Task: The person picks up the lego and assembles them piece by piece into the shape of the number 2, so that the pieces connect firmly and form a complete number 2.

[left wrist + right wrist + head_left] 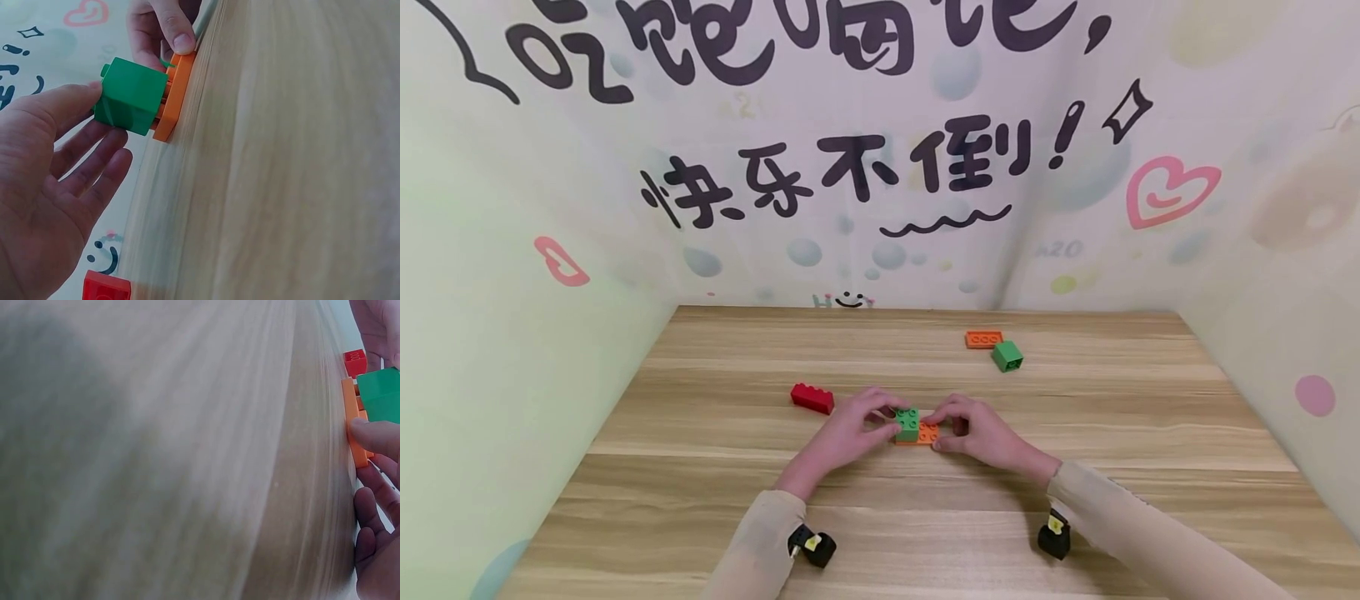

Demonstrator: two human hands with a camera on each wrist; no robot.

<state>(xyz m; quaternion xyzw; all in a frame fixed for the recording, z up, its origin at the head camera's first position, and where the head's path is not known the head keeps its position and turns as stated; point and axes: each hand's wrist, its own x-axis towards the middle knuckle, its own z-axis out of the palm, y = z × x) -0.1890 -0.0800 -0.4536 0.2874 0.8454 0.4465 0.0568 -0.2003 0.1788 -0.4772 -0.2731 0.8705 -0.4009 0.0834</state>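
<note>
My left hand point(854, 423) pinches a square green brick point(907, 427) between thumb and fingers. The brick is over the left end of a flat orange brick point(928, 434), and in the left wrist view orange studs show in the narrow gap between the green brick point(130, 97) and the orange brick point(177, 97). At the right end, my right hand point(983, 433) grips the orange brick by its edges. Its thumb lies along the near side of the orange brick point(351, 403) in the right wrist view. The orange brick lies flat on the wooden table point(880, 517).
A long red brick point(812, 398) lies on the table just left of my left hand. Farther back on the right, a second orange brick point(983, 339) shows its hollow underside, with another green brick point(1007, 356) tipped on its side close by. A printed backdrop point(880, 250) rises behind the table.
</note>
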